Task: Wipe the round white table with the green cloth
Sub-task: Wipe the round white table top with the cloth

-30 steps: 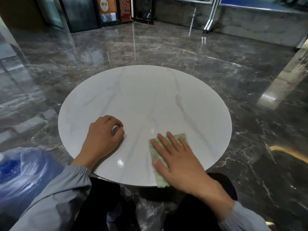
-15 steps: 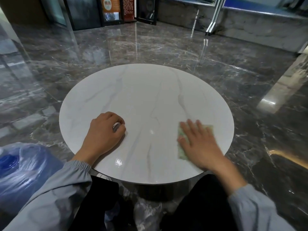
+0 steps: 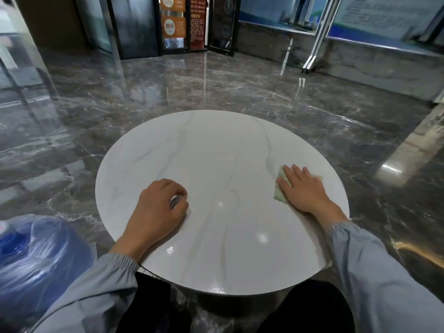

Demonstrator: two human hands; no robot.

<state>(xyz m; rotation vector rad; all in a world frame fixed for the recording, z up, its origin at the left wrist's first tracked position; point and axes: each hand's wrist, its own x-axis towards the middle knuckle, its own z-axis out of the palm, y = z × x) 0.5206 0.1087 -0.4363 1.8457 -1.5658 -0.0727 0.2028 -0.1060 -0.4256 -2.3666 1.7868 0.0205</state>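
The round white marble-look table (image 3: pixel 216 159) fills the middle of the view. A pale green cloth (image 3: pixel 279 191) lies flat on its right side, mostly covered by my right hand (image 3: pixel 303 189), which presses down on it with straight, spread fingers. Only the cloth's left edge and a far corner show. My left hand (image 3: pixel 157 207) rests on the table's left-front part with its fingers curled into a loose fist. A small grey glint shows under those fingers; I cannot tell whether it is an object or a reflection.
A blue water jug wrapped in clear plastic (image 3: pixel 31 255) stands on the floor at my lower left, close to the table. Glossy dark marble floor (image 3: pixel 240 87) surrounds the table. Doors and signboards (image 3: pixel 173 22) stand far behind.
My right hand has slid the cloth from the near front edge out to the right and farther away across the table. My left hand has stayed in place.
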